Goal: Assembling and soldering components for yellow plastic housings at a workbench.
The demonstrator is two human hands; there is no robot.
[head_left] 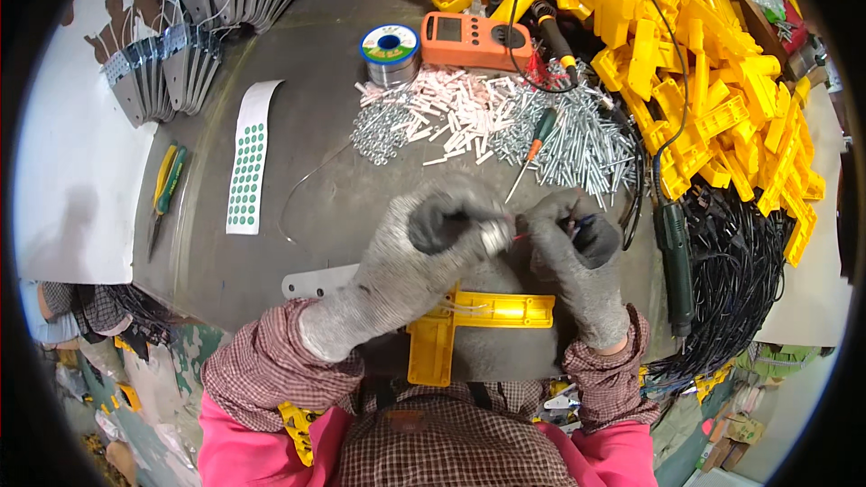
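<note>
Both my hands wear grey knit gloves and meet above the dark work mat. My left hand [433, 243] is closed in a pinch, its fingertips blurred by motion. Close beside it, my right hand [577, 248] is also pinched, with a bit of blue showing at its fingers. A short red wire [520, 236] spans the small gap between the fingertips; its ends are hidden. Below the hands lies a yellow T-shaped plastic housing [501, 310], with a pale wire along its channel. A grey metal strip with holes [317, 281] passes under my left wrist.
Beyond the hands lie a screwdriver [534, 150], screws [582, 140], white sleeves [460, 108], nuts [379, 131], a solder spool [391, 56] and an orange meter [475, 41]. Yellow housings [713, 99], black cables [731, 271] and a green electric screwdriver [675, 261] sit right; cutters [167, 185] left.
</note>
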